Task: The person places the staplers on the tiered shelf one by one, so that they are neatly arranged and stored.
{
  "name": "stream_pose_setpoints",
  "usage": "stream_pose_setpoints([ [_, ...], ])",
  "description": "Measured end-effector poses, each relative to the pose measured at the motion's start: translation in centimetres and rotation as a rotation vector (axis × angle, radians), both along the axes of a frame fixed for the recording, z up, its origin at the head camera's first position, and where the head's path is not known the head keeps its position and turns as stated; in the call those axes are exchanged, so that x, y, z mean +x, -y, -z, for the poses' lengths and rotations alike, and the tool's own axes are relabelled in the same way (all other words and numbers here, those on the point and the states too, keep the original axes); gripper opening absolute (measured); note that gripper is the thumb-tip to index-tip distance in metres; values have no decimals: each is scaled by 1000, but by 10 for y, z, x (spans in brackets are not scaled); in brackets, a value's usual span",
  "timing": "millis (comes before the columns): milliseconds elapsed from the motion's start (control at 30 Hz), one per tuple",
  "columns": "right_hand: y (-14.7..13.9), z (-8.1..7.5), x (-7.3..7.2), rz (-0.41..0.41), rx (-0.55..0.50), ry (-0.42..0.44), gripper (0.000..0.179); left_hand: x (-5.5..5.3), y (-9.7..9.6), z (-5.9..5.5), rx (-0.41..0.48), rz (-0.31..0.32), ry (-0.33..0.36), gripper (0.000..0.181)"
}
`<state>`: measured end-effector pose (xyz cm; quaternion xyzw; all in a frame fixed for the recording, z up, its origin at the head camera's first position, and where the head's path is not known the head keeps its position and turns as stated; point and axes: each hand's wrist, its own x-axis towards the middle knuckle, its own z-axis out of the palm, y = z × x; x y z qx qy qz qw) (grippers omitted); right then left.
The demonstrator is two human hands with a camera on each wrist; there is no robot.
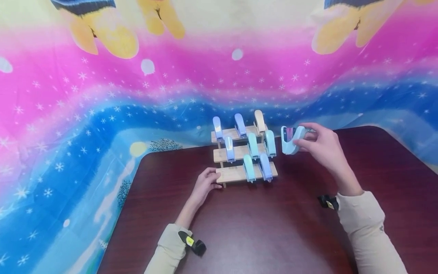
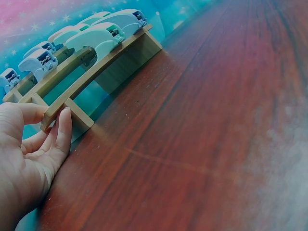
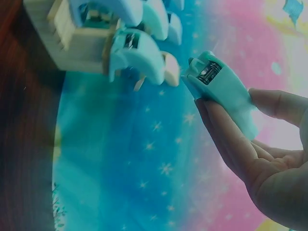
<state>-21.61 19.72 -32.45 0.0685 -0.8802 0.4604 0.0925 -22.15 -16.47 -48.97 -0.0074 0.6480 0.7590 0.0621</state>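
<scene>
My right hand point(image 1: 323, 146) pinches a light teal stapler point(image 1: 292, 140) in the air, just right of a three-step wooden rack point(image 1: 230, 174). In the right wrist view the thumb and fingers hold this stapler point(image 3: 228, 94) along its sides, its dark metal mechanism facing out. My left hand point(image 1: 205, 184) grips the left end of the rack's lowest step. Seen from the left wrist, the thumb lies over the step's end and the fingers are beneath it. A mint stapler point(image 1: 249, 167) and a lilac stapler point(image 1: 265, 167) stand on that lowest step.
On the middle step are a periwinkle stapler point(image 1: 229, 149), a mint one and a teal stapler point(image 1: 270, 143). Two lilac staplers and a cream stapler point(image 1: 259, 121) occupy the top step. The rack stands near the dark wooden table's point(image 1: 267, 224) back edge, before a patterned cloth point(image 1: 191, 72).
</scene>
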Motion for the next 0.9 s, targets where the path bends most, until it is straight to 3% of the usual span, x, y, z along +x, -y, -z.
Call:
stream_pose_setpoints([
  [400, 38, -11, 15, -100, -14, -12, 58, 0, 3, 1, -11, -16, -8, 30],
  [900, 65, -12, 12, -162, -61, 4, 58, 0, -1, 0, 5, -13, 1, 28],
])
